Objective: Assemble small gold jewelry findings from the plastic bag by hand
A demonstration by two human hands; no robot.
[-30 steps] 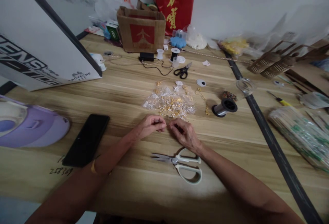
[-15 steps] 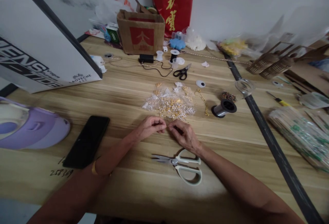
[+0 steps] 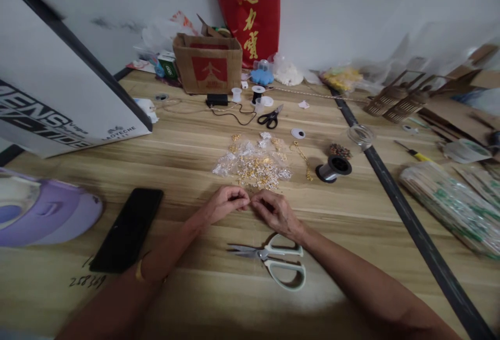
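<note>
My left hand (image 3: pixel 224 204) and my right hand (image 3: pixel 275 211) rest on the wooden table (image 3: pixel 187 147) with their fingertips pinched together at the middle. Both are closed on something too small to make out. Just beyond them lies a pile of small clear bags with gold-coloured findings (image 3: pixel 253 162). White-handled scissors (image 3: pixel 273 259) lie shut under my right wrist. A gold chain piece (image 3: pixel 303 158) and a spool of thin wire (image 3: pixel 333 168) sit to the right of the pile.
A black phone (image 3: pixel 127 229) lies to the left, a purple cap (image 3: pixel 47 210) beyond it. A white box (image 3: pixel 50 85) leans at far left. Black scissors (image 3: pixel 269 117), small spools, a cardboard box (image 3: pixel 208 64) and a red bag (image 3: pixel 250 12) stand at the back. Packets (image 3: pixel 453 204) lie right.
The view has tilted up and shifted slightly, so everything sits lower in the picture. My hands stay pinched together in the same place on the table.
</note>
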